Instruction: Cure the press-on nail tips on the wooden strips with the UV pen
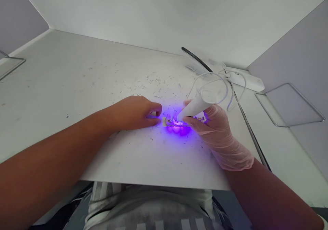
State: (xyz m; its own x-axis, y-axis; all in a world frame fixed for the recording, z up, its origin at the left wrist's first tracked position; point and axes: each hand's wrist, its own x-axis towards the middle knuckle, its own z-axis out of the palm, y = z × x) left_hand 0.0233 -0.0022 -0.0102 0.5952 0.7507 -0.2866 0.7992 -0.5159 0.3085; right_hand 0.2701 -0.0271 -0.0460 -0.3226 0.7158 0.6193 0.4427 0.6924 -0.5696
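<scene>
At the centre of my view, the small strip lies on the table, lit purple. Over it, my gloved right hand, at three o'clock, is closed around a white lamp. My bare left hand, at nine o'clock, is half curled, thumb and forefinger slightly parted with nothing between; I can't tell if the thumb touches the strip. A white box sits towards two o'clock.

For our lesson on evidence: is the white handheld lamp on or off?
On: the lamp in the gloved right hand casts violet light on the small workpiece and tabletop.
</scene>
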